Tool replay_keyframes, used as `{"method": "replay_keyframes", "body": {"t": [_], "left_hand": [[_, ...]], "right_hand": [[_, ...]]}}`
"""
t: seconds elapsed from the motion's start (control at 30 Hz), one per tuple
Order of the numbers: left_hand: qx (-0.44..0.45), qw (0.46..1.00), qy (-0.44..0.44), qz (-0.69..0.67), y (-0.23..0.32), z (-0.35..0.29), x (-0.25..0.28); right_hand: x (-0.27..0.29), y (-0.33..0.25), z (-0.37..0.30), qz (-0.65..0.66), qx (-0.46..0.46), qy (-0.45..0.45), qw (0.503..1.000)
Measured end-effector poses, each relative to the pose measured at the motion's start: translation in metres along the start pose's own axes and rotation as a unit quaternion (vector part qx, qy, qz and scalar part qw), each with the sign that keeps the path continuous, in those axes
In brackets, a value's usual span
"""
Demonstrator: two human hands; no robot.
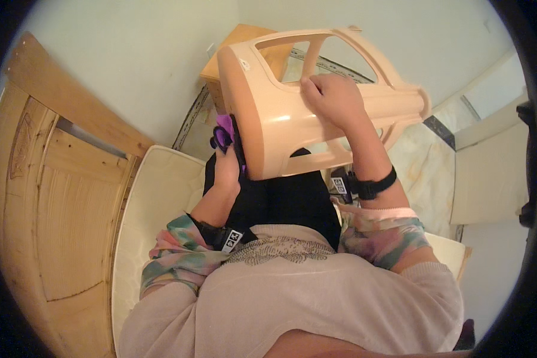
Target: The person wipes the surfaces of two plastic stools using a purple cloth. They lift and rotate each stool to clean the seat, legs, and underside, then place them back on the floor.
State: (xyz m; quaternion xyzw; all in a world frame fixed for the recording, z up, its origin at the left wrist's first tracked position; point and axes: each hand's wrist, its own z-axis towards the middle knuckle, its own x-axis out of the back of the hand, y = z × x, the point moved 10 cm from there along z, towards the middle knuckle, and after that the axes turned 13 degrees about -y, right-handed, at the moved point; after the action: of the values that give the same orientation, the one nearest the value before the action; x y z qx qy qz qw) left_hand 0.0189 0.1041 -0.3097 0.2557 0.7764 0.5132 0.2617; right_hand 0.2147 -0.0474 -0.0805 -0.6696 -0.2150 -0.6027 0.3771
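A peach plastic stool [268, 107] is tipped on its side above my lap, its open legs pointing right. My right hand [334, 98] is closed round a bar of its frame, with the fingertips hidden behind the plastic. At the stool's seat end, on the left, my left hand [227, 167] is closed on a purple-and-black tool [224, 137] with a rounded, loop-like part. The tool lies against the seat's face. That face is turned away, so the tool's working end is mostly hidden. A small whitish mark [244, 64] shows near the stool's upper edge.
I sit on a pale mattress [155, 203] with a wooden headboard [71, 203] on my left. A wooden cabinet [253, 33] stands behind the stool, against the wall. Marble-patterned floor [426, 173] shows at the right, beside a white panel [486, 173].
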Motion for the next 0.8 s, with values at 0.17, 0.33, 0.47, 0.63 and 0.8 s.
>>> {"method": "replay_keyframes", "body": {"t": [0.17, 0.33, 0.47, 0.63, 0.8], "left_hand": [[-0.026, 0.998, -0.024, 0.056, 0.006, 0.002, -0.004], [-0.212, 0.957, 0.022, 0.199, 0.082, -0.034, -0.008], [-0.376, 0.904, 0.005, 0.203, 0.123, -0.084, -0.017], [-0.455, 0.818, -0.036, 0.351, 0.132, -0.117, -0.046], [-0.463, 0.805, -0.050, 0.367, 0.129, -0.124, -0.051]], "right_hand": [[0.003, -0.004, -0.022, 0.019, 0.002, 0.009, 1.000], [0.003, -0.005, -0.029, 0.061, 0.017, -0.026, 0.998], [0.011, -0.022, -0.037, 0.038, 0.075, 0.001, 0.996], [0.007, -0.067, -0.051, 0.007, 0.161, 0.100, 0.982], [-0.004, -0.067, -0.032, 0.025, 0.063, 0.094, 0.993]]}}
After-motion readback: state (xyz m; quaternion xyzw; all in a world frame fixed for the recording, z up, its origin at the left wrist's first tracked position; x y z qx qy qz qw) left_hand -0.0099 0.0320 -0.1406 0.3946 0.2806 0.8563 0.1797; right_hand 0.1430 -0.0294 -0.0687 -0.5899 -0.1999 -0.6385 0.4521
